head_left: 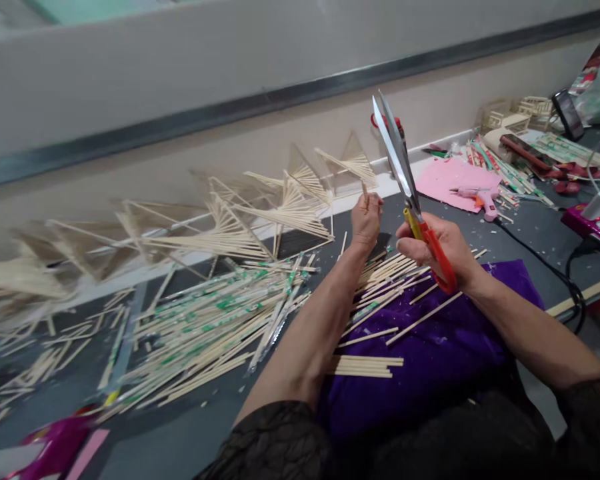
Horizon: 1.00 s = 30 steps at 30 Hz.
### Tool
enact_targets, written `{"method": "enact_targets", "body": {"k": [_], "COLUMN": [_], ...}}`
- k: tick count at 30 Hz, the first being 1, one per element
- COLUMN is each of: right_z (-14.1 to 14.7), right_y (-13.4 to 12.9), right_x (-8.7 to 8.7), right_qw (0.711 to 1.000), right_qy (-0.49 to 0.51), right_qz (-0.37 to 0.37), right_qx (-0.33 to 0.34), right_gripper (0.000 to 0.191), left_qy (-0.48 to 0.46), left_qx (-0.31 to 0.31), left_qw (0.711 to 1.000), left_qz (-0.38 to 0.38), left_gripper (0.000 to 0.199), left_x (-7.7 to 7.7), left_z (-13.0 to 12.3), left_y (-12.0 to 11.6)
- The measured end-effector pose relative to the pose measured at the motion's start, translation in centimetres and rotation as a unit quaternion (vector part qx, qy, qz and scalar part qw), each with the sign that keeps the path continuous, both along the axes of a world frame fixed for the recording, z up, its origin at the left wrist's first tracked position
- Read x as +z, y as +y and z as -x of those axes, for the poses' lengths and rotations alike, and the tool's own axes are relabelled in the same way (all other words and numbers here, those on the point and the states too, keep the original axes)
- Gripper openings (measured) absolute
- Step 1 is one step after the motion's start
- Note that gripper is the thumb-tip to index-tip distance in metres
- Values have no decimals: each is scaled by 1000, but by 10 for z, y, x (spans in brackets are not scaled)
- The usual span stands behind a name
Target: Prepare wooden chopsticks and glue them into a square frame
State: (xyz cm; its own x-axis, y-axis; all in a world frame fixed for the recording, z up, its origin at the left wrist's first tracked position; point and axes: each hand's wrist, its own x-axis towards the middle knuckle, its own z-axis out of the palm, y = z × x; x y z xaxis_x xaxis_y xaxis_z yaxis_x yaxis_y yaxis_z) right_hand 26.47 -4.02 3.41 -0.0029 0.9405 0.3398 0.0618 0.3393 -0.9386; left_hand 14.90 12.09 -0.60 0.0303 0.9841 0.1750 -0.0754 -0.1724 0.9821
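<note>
My right hand [445, 243] is closed around a pair of scissors [403, 160] with red handles. Their metal blades point up and stand slightly apart. A yellow piece [413, 225] shows beside the handles; whether it belongs to them I cannot tell. Farther forward, my left hand [367, 220] is closed, and the short end of a thin wooden stick [364, 189] pokes up from its fingers. Just left of that hand stand fan-shaped models built of sticks [300, 213]. Loose sticks [395, 280] lie beneath my arms, partly on a purple cloth [440, 360].
Wrapped chopsticks [220, 313] lie heaped at left on the dark table [195, 427]. To the right, a pink glue gun [483, 197] rests by a pink sheet [445, 177], its black cable [540, 257] trailing. A phone [569, 115] leans at far right. A wall [180, 87] runs behind.
</note>
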Motion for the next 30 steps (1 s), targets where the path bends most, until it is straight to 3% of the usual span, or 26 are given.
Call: {"method": "enact_targets", "body": {"k": [4,7,9,12,15,20,30], "right_z": [-4,-10,-14,-14,-6,11,14], "right_y": [7,11,12,11,11,9,2], "right_x": [0,4,6,3,-6,-18,-15], "right_qw": [999,997,995,992,991,990,984], "right_qy": [12,52,81,102,93,46,48], "right_qz": [11,41,56,60,66,79,54], "right_qx": [-39,-41,-18,32,74,106,161], "right_gripper": [25,29,30,27,28,24,22], "left_qy": [-42,-41,-39,-54,-72,-77,-49], "left_qx": [-102,-250,-320,-365,-391,-416,-414], "left_qw": [993,956,924,897,886,877,882], "left_qz": [42,148,204,244,239,230,221], "left_gripper": [28,28,28,30,31,31,33], "left_x": [30,54,58,47,30,21,14], "left_z": [2,16,29,47,62,74,67], "left_y": [-24,-71,-106,-146,-163,-166,-172]}}
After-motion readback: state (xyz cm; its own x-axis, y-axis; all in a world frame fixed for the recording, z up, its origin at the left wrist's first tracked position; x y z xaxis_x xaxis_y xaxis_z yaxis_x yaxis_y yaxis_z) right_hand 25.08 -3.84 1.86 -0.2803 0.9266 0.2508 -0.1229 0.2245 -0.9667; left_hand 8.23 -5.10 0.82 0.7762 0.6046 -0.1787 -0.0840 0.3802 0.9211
